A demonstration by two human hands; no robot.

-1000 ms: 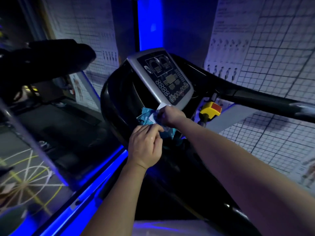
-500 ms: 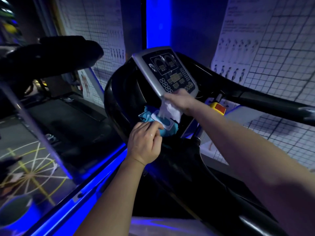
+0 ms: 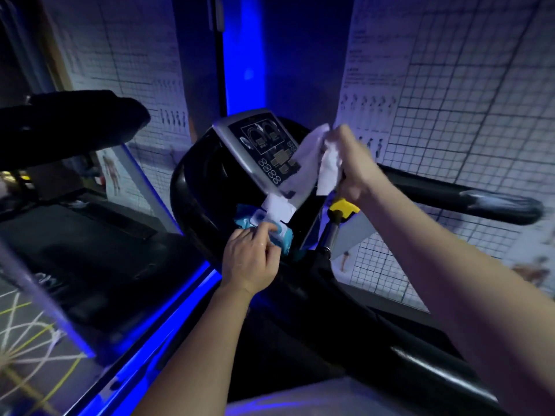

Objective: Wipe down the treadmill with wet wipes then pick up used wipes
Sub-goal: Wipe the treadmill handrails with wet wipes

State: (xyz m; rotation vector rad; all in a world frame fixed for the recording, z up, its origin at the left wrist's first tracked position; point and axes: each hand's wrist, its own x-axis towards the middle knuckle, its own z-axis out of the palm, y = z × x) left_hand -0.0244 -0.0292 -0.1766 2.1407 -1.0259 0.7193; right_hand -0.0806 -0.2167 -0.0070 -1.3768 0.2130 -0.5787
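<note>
A blue pack of wet wipes (image 3: 283, 235) lies in the black tray under the treadmill console (image 3: 264, 148). My left hand (image 3: 252, 259) presses down on the pack with curled fingers. My right hand (image 3: 353, 163) is raised to the right of the console and grips a white wet wipe (image 3: 312, 163) that hangs stretched down toward the pack. Another white wipe (image 3: 277, 208) sticks up out of the pack's opening.
A black handlebar (image 3: 468, 199) runs right from the console, and a yellow safety key (image 3: 344, 208) sits just under my right hand. A second black machine (image 3: 69, 124) stands at the left. Gridded charts cover the walls.
My right hand has pulled a wipe up and to the right out of the pack, from the pack's opening to beside the console. My left hand stayed on the pack.
</note>
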